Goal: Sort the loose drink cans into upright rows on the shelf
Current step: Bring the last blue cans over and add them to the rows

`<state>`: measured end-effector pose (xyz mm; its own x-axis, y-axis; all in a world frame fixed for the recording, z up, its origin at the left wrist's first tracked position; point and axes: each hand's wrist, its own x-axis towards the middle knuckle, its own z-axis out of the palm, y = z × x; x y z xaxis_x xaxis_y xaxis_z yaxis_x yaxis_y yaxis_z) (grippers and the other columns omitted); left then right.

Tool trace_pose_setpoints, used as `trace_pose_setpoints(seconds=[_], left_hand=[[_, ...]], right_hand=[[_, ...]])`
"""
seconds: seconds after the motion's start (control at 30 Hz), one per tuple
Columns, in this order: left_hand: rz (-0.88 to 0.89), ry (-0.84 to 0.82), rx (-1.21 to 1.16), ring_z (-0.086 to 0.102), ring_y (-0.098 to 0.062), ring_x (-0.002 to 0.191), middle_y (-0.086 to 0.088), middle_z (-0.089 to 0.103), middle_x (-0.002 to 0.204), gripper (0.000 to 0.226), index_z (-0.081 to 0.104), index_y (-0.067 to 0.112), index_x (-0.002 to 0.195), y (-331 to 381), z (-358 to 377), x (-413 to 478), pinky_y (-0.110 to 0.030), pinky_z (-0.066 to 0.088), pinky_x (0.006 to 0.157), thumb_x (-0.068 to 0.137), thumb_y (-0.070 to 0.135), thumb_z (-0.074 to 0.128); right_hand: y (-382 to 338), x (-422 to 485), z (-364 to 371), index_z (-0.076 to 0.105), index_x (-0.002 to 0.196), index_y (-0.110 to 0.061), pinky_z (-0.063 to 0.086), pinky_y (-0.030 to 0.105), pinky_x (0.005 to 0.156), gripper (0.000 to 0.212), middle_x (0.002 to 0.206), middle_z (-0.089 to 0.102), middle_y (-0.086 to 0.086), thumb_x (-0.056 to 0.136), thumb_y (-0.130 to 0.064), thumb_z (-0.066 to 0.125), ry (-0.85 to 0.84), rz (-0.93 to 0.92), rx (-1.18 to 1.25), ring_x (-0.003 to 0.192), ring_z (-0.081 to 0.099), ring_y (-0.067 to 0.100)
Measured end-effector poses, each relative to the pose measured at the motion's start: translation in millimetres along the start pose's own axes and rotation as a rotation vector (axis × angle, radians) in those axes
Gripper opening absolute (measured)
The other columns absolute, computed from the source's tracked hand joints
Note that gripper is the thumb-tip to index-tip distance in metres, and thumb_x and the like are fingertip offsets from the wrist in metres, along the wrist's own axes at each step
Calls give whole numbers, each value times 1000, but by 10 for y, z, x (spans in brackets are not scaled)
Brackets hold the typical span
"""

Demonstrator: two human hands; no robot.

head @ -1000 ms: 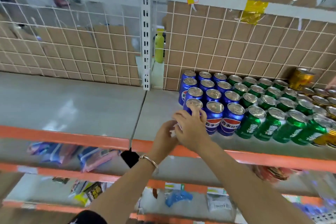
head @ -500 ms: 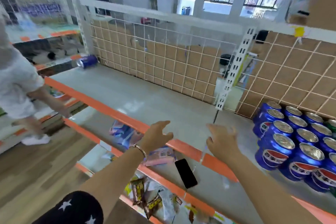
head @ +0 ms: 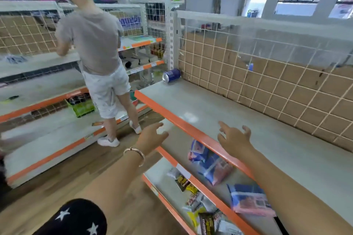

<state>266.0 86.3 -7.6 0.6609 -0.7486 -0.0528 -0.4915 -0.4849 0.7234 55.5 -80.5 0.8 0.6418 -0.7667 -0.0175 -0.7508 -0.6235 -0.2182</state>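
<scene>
I count one blue can (head: pixel 171 75) in sight, two hands of mine, and one other person (head: pixel 95 44) standing at the next run of shelving to my left. My left hand (head: pixel 152 135), with one bracelet (head: pixel 134 153) on its wrist, hangs over the aisle just short of the orange front edge. My right hand (head: pixel 235 139) hovers above the shelf (head: pixel 248 110). The fingers (head: pixel 223 126) of both are spread wide and hold nothing. On the lower shelf I make out three blue-and-pink packets (head: pixel 215 170). Half a second ago the upright rows of blue cans stood at my right and a black phone lay below; both are out of view now that my head has swung left, while the other person fills more of the view and the lone can looks closer. That can lies on its side at the far left end of the shelf, close to the wire mesh back (head: pixel 267 86), well apart from both hands. Its long axis runs roughly along the mesh, silver top facing left toward the shelf's end.
</scene>
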Motion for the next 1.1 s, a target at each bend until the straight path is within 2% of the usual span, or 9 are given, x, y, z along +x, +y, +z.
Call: trace_pose_setpoints(seconds=[0.17, 0.27, 0.4, 0.53, 0.7, 0.8, 0.93, 1.03, 1.1], left_hand=[[7, -24, -17, 48, -16, 126, 2, 54, 134, 49, 52, 13, 132, -230, -205, 454, -35, 36, 109, 85, 26, 60], [8, -51, -67, 49, -12, 126, 5, 53, 135, 57, 52, 17, 132, -270, -211, 810, -36, 37, 110, 79, 38, 60], [25, -38, -34, 57, -17, 111, -4, 57, 130, 51, 49, 15, 135, -253, -224, 1447, -23, 39, 100, 86, 24, 61], [53, 1, 5, 52, -24, 122, -4, 50, 139, 49, 46, 15, 137, -204, -324, 2046, -31, 37, 107, 90, 23, 56], [81, 4, 39, 38, -20, 135, -4, 43, 145, 49, 44, 13, 138, -254, -482, 2662, -32, 28, 113, 92, 24, 55], [77, 6, 37, 42, -20, 132, -3, 46, 144, 50, 45, 13, 138, -261, -514, 2996, -31, 30, 110, 90, 24, 57], [170, -13, 31, 46, -21, 128, -3, 50, 140, 55, 46, 13, 136, -188, -547, 3441, -30, 34, 105, 84, 22, 62], [225, -18, -40, 55, -24, 118, -5, 58, 128, 65, 52, 15, 129, -144, -563, 3786, -34, 43, 100, 66, 28, 58], [215, 3, -31, 58, -27, 111, -8, 62, 119, 59, 54, 13, 122, -122, -541, 4013, -34, 46, 93, 65, 26, 62]], right_hand=[[-432, 553, 152, 21, 148, -27, 5, 44, 113, 53, 129, 58, -3, 97, -28, 32, -67, -61, -72, 127, 45, 16], [-559, 965, 175, 21, 148, -27, 5, 45, 112, 53, 125, 60, -2, 96, -25, 33, -74, -108, -110, 124, 47, 18], [-588, 1617, 198, 22, 147, -26, 6, 46, 112, 53, 125, 59, 0, 95, -22, 34, -74, -139, -170, 124, 46, 19], [-582, 2283, 212, 30, 144, -25, 8, 45, 113, 50, 130, 57, 0, 94, -20, 34, -64, -126, -210, 125, 47, 18], [-782, 2876, 214, 38, 140, -26, 8, 44, 114, 48, 137, 53, -3, 93, -20, 38, -59, -117, -254, 128, 45, 15], [-908, 3145, 244, 33, 144, -28, 6, 42, 115, 49, 140, 51, -3, 95, -21, 36, -95, -151, -270, 131, 43, 13], [-1024, 3487, 296, 35, 142, -28, 13, 36, 112, 47, 134, 56, 0, 95, -24, 37, -116, -131, -270, 127, 46, 16], [-1107, 3704, 323, 35, 143, -29, 16, 35, 110, 47, 140, 51, -2, 96, -25, 37, -131, -88, -241, 130, 43, 15], [-1165, 3855, 337, 37, 142, -30, 18, 34, 108, 48, 142, 49, -2, 95, -26, 38, -110, -44, -161, 132, 41, 16]])
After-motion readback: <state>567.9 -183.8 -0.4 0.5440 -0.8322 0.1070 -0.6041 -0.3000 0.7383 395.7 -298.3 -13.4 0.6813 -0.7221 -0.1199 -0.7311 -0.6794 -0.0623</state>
